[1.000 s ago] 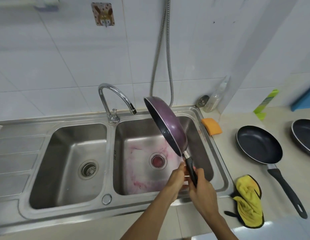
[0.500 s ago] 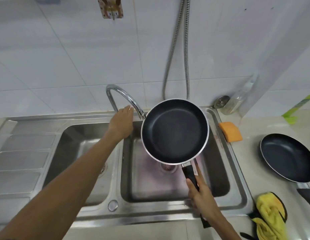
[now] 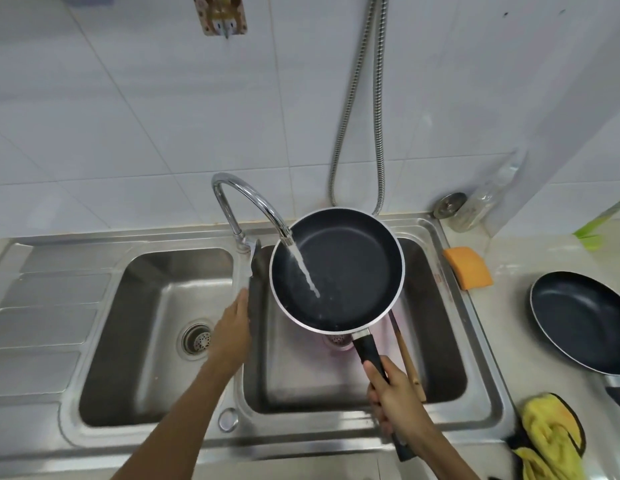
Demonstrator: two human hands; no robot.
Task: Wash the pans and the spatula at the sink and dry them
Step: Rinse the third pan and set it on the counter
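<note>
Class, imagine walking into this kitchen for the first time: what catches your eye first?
The black pan is held level over the right basin, with water from the curved tap streaming into it. The right hand grips its handle; the left hand is open by the basin divider. A second pan sits on the counter, right.

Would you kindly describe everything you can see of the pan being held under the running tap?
The pan is a round frying pan with a dark non-stick inside, a pale metal rim and a black handle joined by a metal collar. It is held inside up above the right basin. The right hand grips the handle, and no other hand touches it. Water from the tap falls onto its inner floor, where droplets show.
</note>
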